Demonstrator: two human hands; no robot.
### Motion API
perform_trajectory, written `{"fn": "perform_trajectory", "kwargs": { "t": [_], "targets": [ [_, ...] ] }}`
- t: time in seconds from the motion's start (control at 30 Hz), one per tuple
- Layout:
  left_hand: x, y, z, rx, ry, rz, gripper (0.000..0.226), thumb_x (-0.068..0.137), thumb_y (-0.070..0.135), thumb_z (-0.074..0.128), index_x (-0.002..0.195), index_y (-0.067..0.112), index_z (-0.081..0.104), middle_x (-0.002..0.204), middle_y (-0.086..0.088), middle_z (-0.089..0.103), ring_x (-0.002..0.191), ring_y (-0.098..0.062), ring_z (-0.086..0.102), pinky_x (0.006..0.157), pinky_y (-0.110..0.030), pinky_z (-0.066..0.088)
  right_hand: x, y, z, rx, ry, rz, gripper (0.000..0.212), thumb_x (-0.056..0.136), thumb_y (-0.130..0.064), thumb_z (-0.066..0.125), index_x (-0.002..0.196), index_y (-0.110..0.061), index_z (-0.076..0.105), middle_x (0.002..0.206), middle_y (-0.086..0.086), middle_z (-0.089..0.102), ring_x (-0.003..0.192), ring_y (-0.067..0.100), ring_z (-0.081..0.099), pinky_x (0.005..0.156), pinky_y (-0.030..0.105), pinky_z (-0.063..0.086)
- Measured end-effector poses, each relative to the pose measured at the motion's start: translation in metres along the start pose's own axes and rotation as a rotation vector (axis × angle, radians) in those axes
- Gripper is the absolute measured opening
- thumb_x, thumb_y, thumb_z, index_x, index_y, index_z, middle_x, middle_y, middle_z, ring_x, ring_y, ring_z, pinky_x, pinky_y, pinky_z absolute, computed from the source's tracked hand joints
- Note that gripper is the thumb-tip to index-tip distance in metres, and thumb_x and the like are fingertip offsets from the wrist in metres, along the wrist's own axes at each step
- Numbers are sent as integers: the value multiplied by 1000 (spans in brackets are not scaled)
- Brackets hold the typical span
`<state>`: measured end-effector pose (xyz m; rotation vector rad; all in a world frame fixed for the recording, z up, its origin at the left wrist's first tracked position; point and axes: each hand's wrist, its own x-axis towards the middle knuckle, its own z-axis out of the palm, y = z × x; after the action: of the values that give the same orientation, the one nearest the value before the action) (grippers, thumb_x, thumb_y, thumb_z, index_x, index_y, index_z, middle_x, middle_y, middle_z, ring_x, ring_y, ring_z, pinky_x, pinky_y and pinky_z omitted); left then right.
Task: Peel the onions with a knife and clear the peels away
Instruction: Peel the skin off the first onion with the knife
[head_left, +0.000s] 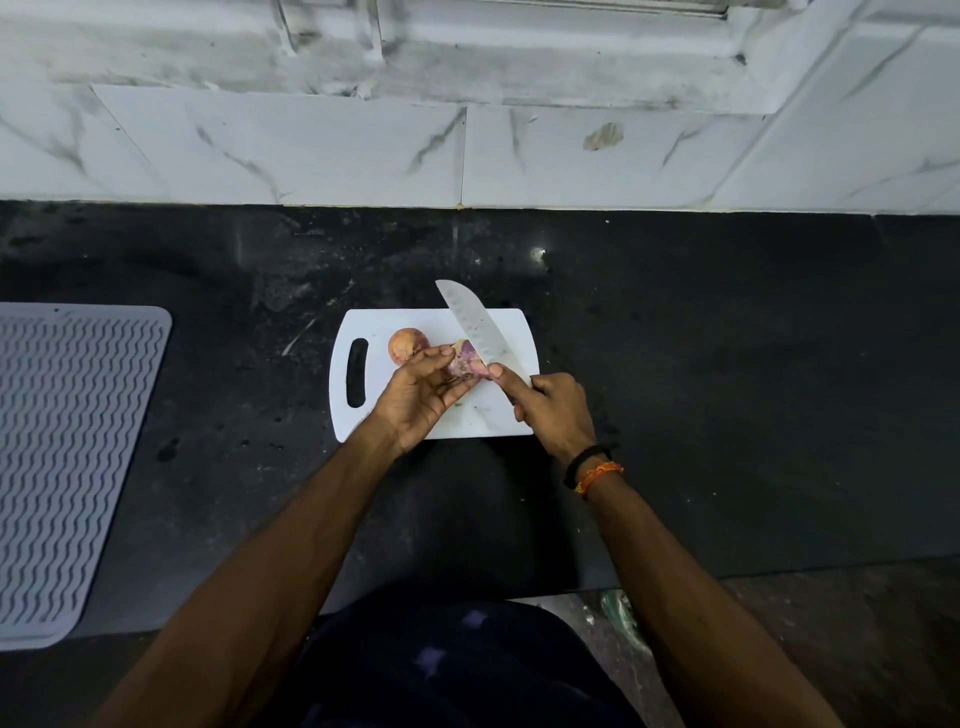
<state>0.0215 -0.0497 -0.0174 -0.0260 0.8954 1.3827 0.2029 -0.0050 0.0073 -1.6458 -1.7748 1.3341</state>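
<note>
Steel knife (475, 325) in right hand (553, 410) points up-left against onion (465, 359).

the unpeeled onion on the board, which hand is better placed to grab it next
Left. The left hand is right beside the unpeeled onion, though it holds the purple onion now. The right hand grips the knife, farther away.

Onions: two, one purple onion (464, 359) and one brown onion (407, 345)
Knives: one knife (475, 325)
Cutting boards: one white cutting board (498, 410)
Mats: one grey ribbed mat (67, 457)
Hands: two, left hand (415, 395) and right hand (553, 410)
Wristbands: two on the right wrist (592, 467)
</note>
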Motion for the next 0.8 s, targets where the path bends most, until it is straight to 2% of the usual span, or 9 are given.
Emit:
{"fn": "perform_trajectory", "kwargs": {
  "t": [0.1, 0.2, 0.3, 0.43, 0.57, 0.63, 0.67, 0.73, 0.8],
  "targets": [
    [0, 0, 2, 39, -9, 13, 18, 95, 4, 57, 112, 1, 63, 115, -18, 71, 105, -28, 71, 89, -38, 60, -3, 2, -5, 93, 28, 36, 62, 81, -64, 68, 48, -13, 62, 47, -3, 59, 45, 8, 53, 58, 30, 45],
    [0, 0, 4, 31, 5, 1, 19, 96, 3, 56, 113, -2, 64, 116, -19, 71, 104, -30, 71, 95, -40, 57, -2, 5, -12, 147, 94, 75, 65, 78, -69, 68, 46, -13, 61, 46, -1, 57, 47, 14, 54, 56, 34, 46],
    [0, -1, 2, 2, 19, -5, 18, 95, 2, 56, 110, -3, 65, 117, -22, 70, 103, -33, 72, 99, -43, 54, 2, 7, -18, 62, 138, 77, 66, 75, -72, 68, 47, -13, 61, 51, 3, 63, 55, 21, 63, 63, 40, 54],
    [-1, -2, 0, -5, -7, 14, 26, 88, 0, 59, 114, -2, 63, 118, -20, 70, 109, -33, 69, 98, -44, 55, 7, 4, -20, -145, 122, 32, 62, 75, -72, 69, 55, -13, 64, 57, 1, 66, 57, 17, 63, 57, 33, 49],
    [-4, -3, -3, 8, -47, 56, 25, 93, -3, 53, 116, 0, 63, 117, -18, 71, 109, -31, 69, 99, -43, 55, 14, 3, -13, -260, 46, 31, 61, 67, -78, 70, 68, -17, 67, 63, 0, 65, 62, 18, 63, 50, 28, 40],
    [-5, -4, -5, -26, -67, 58, 27, 91, -2, 53, 117, -2, 63, 121, -23, 68, 114, -35, 67, 104, -45, 51, 18, 3, -9, -272, 24, 22, 53, 67, -74, 74, 75, -22, 69, 69, -3, 67, 68, 16, 63, 52, 26, 41],
    [-4, -4, -6, -46, -71, 52, 26, 90, -2, 53, 114, -3, 63, 121, -25, 67, 115, -38, 65, 106, -47, 49, 19, 3, -8, -267, 17, 22, 53, 67, -70, 77, 84, -21, 71, 76, -2, 69, 74, 16, 64, 56, 28, 46],
    [-4, -5, -6, -78, -66, 44, 21, 88, -1, 54, 103, -3, 68, 117, -28, 67, 115, -42, 64, 108, -50, 46, 22, 1, -7, -240, 7, 35, 52, 67, -58, 84, 97, -17, 72, 89, 0, 71, 83, 18, 65, 69, 35, 56],
    [-5, -5, -5, -91, -61, 41, 18, 88, 0, 55, 97, -3, 71, 114, -29, 68, 114, -43, 64, 108, -52, 45, 24, -2, -6, -217, -1, 48, 44, 68, -41, 88, 100, -16, 72, 93, 1, 71, 89, 20, 65, 77, 40, 58]
  ]
}}
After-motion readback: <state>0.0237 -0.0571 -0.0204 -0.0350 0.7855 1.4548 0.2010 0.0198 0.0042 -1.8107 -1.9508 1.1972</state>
